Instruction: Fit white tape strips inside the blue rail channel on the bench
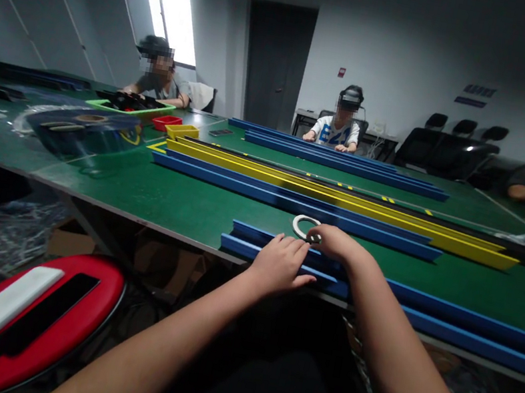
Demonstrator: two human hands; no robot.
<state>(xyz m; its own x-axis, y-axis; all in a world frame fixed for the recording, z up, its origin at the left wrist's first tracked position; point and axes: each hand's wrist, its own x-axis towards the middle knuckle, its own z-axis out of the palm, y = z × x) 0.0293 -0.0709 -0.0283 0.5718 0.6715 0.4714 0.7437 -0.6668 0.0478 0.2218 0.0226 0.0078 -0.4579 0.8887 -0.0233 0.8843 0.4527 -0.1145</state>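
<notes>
A long blue channel (462, 330) with two raised walls lies along the near edge of the green table (199, 212). Across its left part lies my left hand (281, 264), fingers bent over the walls and thumb stretched out to the right along the near wall. Just beyond the channel, my right hand (333, 241) has its fingers curled at the near side of a white tape roll (303, 221). The fingertips of both hands are close together, and my right fingertips are partly hidden. I cannot see whether any tape is pulled from the roll.
Further blue channels (292, 200) and yellow channels (438, 236) lie parallel beyond. A large wrapped reel (85, 131), a red bin (167, 123) and a green tray (147, 114) stand left. Two phones lie on a red stool (88, 288). Several people sit around the table.
</notes>
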